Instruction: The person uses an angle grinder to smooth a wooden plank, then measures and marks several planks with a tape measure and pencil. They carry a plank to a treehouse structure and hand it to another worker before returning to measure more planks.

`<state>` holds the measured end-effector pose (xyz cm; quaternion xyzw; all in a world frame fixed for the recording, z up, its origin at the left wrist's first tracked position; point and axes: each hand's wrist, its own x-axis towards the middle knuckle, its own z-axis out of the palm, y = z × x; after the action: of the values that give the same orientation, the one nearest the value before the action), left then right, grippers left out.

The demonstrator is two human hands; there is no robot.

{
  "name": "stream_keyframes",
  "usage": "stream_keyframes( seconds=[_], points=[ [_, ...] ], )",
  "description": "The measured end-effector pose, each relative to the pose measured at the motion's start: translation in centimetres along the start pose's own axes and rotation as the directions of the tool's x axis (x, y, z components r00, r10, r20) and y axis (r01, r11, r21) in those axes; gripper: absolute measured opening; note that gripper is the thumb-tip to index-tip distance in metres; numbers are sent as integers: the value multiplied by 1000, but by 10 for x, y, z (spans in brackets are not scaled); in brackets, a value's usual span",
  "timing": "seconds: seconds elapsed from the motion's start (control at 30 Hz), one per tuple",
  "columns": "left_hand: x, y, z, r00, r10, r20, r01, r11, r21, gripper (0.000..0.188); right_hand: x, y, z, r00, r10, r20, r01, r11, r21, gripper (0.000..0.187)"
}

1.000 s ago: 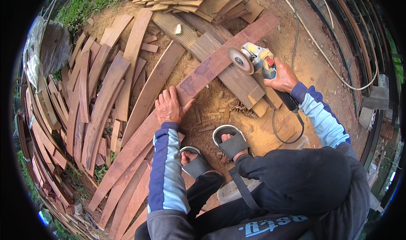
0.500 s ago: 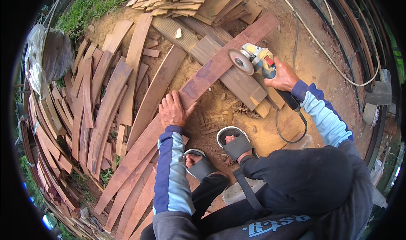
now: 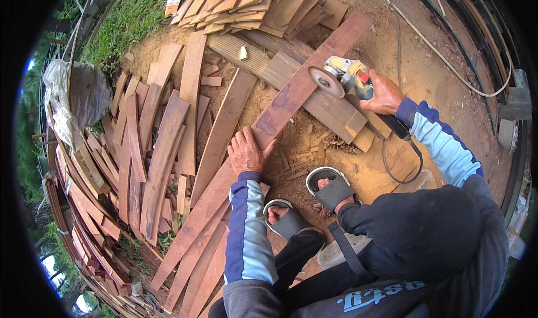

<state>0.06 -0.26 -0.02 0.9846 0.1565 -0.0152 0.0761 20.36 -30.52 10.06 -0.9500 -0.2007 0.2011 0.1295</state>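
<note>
My right hand (image 3: pixel 384 93) is wrapped round the body of an angle grinder (image 3: pixel 351 76), yellow and blue-black with a red switch. The grinder's round disc (image 3: pixel 326 81) stands on edge at the near side of a long reddish wooden board (image 3: pixel 291 98); whether it touches the wood I cannot tell. My left hand (image 3: pixel 246 151) presses down on that board lower along its length, fingers on top and thumb stretched toward its near edge. The board lies slantwise across brown support planks (image 3: pixel 322 108).
Loose planks (image 3: pixel 162 166) are heaped at the left, and short cut boards (image 3: pixel 246 4) are piled at the top. The grinder's cord (image 3: pixel 386 162) loops near my sandalled foot (image 3: pixel 330 189). A pale hose (image 3: pixel 448 66) curves along the right. White plastic sheeting (image 3: pixel 59 105) hangs far left.
The whole view has shifted, so everything sits a little further right and lower. Both hands keep their places on the board and the grinder.
</note>
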Motion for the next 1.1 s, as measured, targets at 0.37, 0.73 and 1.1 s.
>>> stream_keyframes(
  seconds=[0.37,0.73,1.1],
  points=[
    [1,1,-2,1000,-3,12,4,1000,-7,75,-2,-6,-5,999,29,27,-29,1000,-10,56],
    [0,2,-2,1000,-11,-3,11,1000,5,74,-2,-11,-11,998,24,65,-23,1000,-16,62],
    [0,1,-1,1000,-4,5,4,1000,-1,74,-1,-12,-11,996,44,75,-43,999,-17,60]
  ],
)
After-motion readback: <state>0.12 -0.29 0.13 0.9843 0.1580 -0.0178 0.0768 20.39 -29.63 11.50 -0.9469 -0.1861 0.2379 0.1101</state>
